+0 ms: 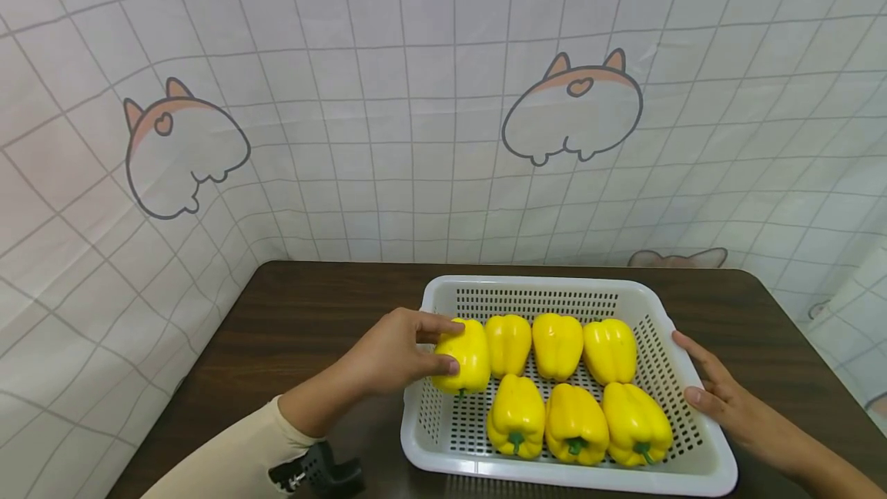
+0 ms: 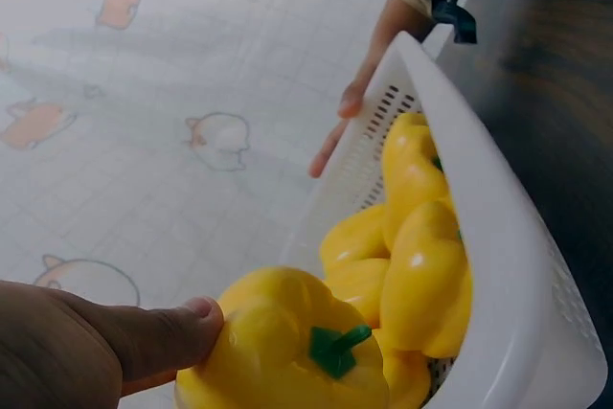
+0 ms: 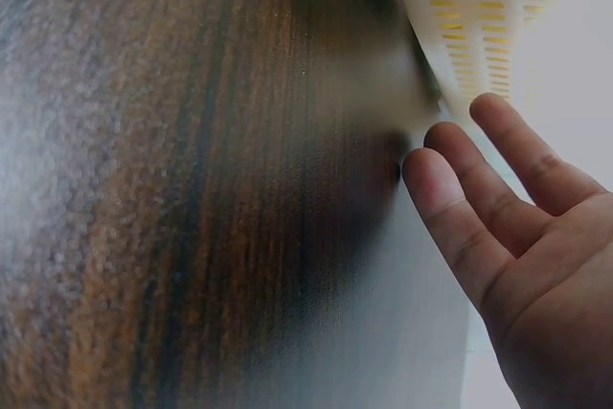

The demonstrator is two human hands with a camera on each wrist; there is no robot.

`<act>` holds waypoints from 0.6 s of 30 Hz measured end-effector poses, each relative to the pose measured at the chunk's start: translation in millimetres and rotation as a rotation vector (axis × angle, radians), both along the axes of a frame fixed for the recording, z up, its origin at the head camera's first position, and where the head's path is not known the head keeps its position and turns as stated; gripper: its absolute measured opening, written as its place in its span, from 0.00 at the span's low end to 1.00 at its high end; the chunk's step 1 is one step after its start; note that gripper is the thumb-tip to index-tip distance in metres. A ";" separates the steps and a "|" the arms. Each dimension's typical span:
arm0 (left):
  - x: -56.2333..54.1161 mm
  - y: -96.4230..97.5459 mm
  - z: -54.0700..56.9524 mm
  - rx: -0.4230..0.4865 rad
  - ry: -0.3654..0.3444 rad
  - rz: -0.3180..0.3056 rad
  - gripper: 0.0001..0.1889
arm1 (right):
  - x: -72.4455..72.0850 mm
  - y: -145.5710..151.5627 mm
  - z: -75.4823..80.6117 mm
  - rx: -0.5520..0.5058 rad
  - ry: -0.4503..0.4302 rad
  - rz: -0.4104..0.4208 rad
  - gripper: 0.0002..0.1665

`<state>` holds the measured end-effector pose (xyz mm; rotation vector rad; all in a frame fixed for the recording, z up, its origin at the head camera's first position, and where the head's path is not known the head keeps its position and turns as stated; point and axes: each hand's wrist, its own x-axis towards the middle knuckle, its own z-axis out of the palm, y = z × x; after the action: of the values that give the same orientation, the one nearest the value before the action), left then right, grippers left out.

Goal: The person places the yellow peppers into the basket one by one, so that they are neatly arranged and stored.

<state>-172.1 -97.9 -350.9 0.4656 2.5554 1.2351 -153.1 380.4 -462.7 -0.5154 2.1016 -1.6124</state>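
Observation:
My left hand grips a yellow bell pepper between thumb and fingers, at the left end of a white slotted basket. In the left wrist view, the thumb presses the side of this pepper, and its green stem points up and to the right. Three more peppers line the back of the basket, and three others sit in front of them with stems toward me. My right hand rests at the basket's right rim; its fingers look extended in the right wrist view.
The basket stands on a dark wood-grain table. Behind it and at the sides hangs a white grid-patterned cloth with corgi drawings. A black wrist mount is strapped over the left sleeve.

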 end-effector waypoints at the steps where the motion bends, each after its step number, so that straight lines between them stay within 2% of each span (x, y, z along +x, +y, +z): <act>1: 0.0 1.9 -1.0 -0.011 0.000 0.002 0.26 | -0.1 0.1 -0.3 -0.001 0.000 0.001 0.42; 12: -3.0 15.1 -11.2 -0.106 0.019 0.005 0.26 | 0.6 -1.1 -1.6 -0.007 0.005 -0.011 0.42; 18: -3.4 19.5 -11.6 -0.121 0.016 0.012 0.25 | 0.6 -1.7 0.7 -0.004 -0.007 -0.015 0.42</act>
<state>-175.5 -78.4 -362.5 0.4356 2.6312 1.0770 -152.5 378.7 -462.0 -0.4956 2.1018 -1.6251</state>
